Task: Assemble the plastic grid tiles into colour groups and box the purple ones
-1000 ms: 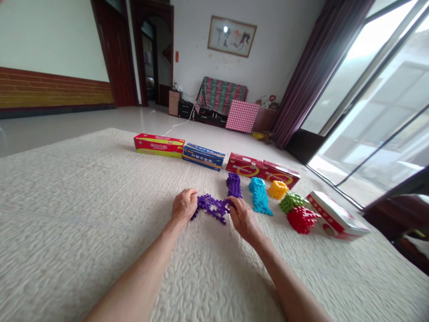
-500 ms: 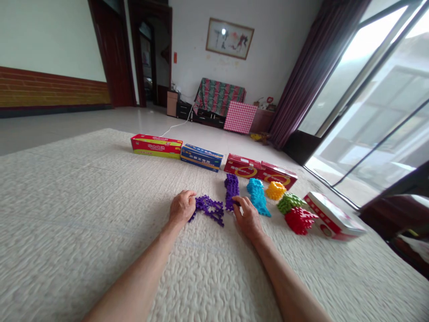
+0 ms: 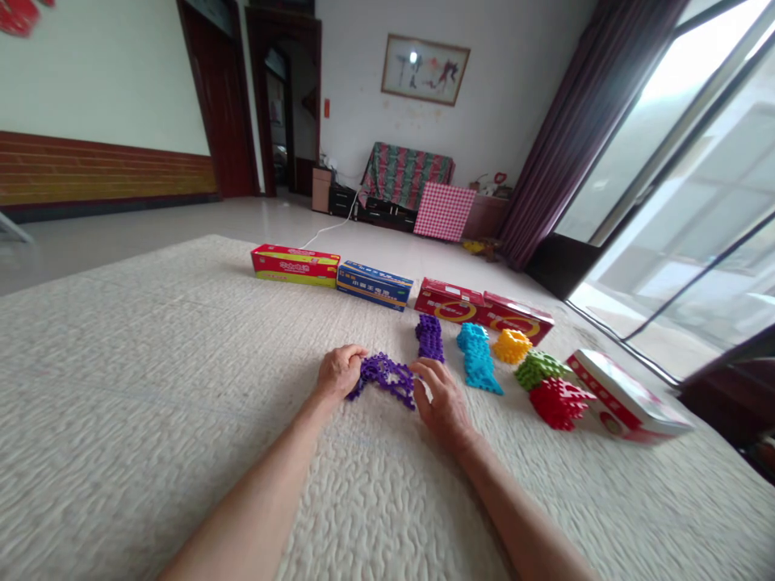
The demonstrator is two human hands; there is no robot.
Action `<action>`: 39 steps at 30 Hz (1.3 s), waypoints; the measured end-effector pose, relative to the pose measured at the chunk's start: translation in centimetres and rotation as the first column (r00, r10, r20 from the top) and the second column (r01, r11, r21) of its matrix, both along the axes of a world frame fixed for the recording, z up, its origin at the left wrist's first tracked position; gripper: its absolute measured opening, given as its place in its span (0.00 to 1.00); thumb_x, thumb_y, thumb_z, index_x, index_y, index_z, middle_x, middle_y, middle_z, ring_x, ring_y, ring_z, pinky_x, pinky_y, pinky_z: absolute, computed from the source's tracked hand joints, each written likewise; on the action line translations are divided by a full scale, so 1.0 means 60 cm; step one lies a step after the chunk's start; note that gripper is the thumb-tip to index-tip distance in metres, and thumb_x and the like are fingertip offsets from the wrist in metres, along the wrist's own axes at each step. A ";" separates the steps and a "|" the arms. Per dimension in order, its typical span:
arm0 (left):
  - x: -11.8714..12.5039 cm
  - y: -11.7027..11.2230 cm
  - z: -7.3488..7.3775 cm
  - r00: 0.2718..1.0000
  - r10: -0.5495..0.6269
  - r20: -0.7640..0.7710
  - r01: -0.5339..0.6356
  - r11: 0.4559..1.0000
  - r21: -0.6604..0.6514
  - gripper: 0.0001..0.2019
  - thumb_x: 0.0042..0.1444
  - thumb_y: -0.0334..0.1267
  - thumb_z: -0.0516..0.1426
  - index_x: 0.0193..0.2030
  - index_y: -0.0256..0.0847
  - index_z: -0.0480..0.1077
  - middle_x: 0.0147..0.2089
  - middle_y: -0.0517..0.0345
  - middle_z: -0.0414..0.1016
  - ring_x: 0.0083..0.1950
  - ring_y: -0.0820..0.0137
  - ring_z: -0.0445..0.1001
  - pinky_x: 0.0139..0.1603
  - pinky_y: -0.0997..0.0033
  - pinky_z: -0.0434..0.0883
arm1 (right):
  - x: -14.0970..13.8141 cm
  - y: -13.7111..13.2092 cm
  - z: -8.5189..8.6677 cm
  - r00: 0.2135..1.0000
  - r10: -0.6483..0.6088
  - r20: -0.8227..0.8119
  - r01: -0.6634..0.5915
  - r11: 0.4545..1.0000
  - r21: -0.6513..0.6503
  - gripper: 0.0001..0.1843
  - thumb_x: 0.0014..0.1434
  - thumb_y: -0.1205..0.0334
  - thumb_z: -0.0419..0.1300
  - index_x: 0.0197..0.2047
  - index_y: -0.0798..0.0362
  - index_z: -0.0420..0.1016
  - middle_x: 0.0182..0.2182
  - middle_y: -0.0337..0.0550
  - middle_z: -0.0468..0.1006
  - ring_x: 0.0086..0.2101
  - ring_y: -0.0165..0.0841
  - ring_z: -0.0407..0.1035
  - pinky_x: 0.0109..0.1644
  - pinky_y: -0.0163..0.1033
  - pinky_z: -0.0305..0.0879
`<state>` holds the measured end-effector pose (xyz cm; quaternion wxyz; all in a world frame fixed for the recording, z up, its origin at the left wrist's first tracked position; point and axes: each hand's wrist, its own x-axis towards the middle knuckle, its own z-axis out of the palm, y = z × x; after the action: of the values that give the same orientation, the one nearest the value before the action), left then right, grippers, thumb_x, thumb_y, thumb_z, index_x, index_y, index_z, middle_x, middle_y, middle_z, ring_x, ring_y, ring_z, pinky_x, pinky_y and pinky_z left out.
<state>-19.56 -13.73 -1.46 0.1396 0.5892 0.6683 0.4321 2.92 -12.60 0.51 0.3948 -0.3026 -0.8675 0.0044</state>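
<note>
A lattice of purple interlocking building pieces (image 3: pixel 387 373) lies between my hands, low over the cream quilted cover. My left hand (image 3: pixel 340 373) is closed on its left end. At the right end, my right hand (image 3: pixel 443 397) has its fingers bent together against the purple edge; whether it also pinches a loose piece is hidden. Just behind the right hand lies a stack of purple pieces (image 3: pixel 430 337). Further right are groups of blue pieces (image 3: pixel 478 359), yellow pieces (image 3: pixel 513 346), green pieces (image 3: pixel 538 369) and red pieces (image 3: pixel 560 403).
Along the back stand a red and yellow box (image 3: pixel 295 266), a blue box (image 3: pixel 375 286) and two dark red boxes (image 3: pixel 449 302). A white and red box (image 3: pixel 630 395) lies at the right. The quilted cover (image 3: pixel 182 387) spreads under everything.
My right hand has moved from beside the purple stack to the right end of the lattice. My left hand keeps its hold. The view has shifted slightly left.
</note>
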 end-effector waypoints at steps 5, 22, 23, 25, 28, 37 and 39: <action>-0.009 0.002 -0.003 0.991 -0.107 0.076 0.103 0.994 0.047 0.16 0.54 0.30 0.49 0.39 0.43 0.77 0.37 0.61 0.81 0.42 0.71 0.78 0.47 0.75 0.70 | -0.044 -0.012 0.014 0.991 0.067 0.112 -0.060 0.996 -0.069 0.17 0.60 0.70 0.51 0.52 0.51 0.69 0.51 0.49 0.72 0.50 0.38 0.65 0.55 0.45 0.62; -0.002 0.003 0.005 0.998 -0.050 -0.031 0.051 0.999 0.004 0.17 0.54 0.29 0.50 0.44 0.43 0.77 0.44 0.57 0.81 0.47 0.68 0.76 0.51 0.71 0.69 | -0.107 0.030 0.025 0.910 -0.177 0.375 0.221 0.972 -0.078 0.12 0.59 0.61 0.56 0.46 0.51 0.73 0.37 0.49 0.77 0.44 0.44 0.67 0.51 0.50 0.54; -0.001 0.001 0.006 0.997 -0.055 -0.059 0.055 0.998 -0.001 0.17 0.55 0.30 0.50 0.44 0.44 0.77 0.45 0.57 0.80 0.48 0.67 0.76 0.52 0.70 0.68 | -0.109 0.032 0.025 0.926 -0.163 0.340 0.207 0.974 -0.095 0.13 0.57 0.63 0.57 0.46 0.51 0.72 0.38 0.49 0.77 0.43 0.43 0.67 0.50 0.48 0.56; 0.000 -0.001 0.009 0.994 -0.064 -0.084 0.063 0.998 -0.017 0.16 0.55 0.31 0.51 0.45 0.45 0.76 0.46 0.58 0.80 0.49 0.67 0.75 0.53 0.69 0.67 | -0.109 0.037 0.026 0.959 -0.131 0.249 0.168 0.976 -0.135 0.18 0.53 0.68 0.56 0.48 0.52 0.71 0.38 0.47 0.76 0.41 0.40 0.69 0.47 0.45 0.59; 0.000 -0.004 0.012 0.993 -0.113 -0.031 0.113 0.994 -0.008 0.17 0.54 0.31 0.51 0.47 0.45 0.76 0.44 0.59 0.80 0.47 0.67 0.75 0.52 0.70 0.68 | -0.108 0.042 0.026 0.986 -0.102 0.134 0.125 0.976 -0.176 0.22 0.50 0.72 0.54 0.50 0.52 0.71 0.35 0.44 0.75 0.35 0.36 0.69 0.42 0.39 0.62; 0.006 -0.013 0.020 0.976 -0.194 0.097 0.189 0.980 0.058 0.18 0.51 0.37 0.56 0.50 0.44 0.74 0.39 0.59 0.80 0.42 0.68 0.77 0.46 0.74 0.70 | -0.120 0.034 0.021 0.985 -0.167 -0.047 0.149 0.954 -0.258 0.14 0.51 0.70 0.54 0.39 0.54 0.76 0.33 0.45 0.76 0.34 0.35 0.71 0.41 0.39 0.66; 0.007 -0.012 0.020 0.975 -0.203 0.087 0.199 0.979 0.052 0.17 0.51 0.35 0.56 0.48 0.45 0.75 0.40 0.59 0.80 0.42 0.69 0.77 0.45 0.74 0.70 | -0.121 0.029 0.023 0.986 -0.154 -0.069 0.126 0.944 -0.306 0.13 0.50 0.69 0.55 0.39 0.53 0.76 0.32 0.44 0.76 0.33 0.34 0.71 0.41 0.39 0.67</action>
<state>-19.14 -14.47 -0.24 0.2006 0.6363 0.5886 0.4565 -4.33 -10.84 1.86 0.3831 -0.4196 -0.8138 0.1221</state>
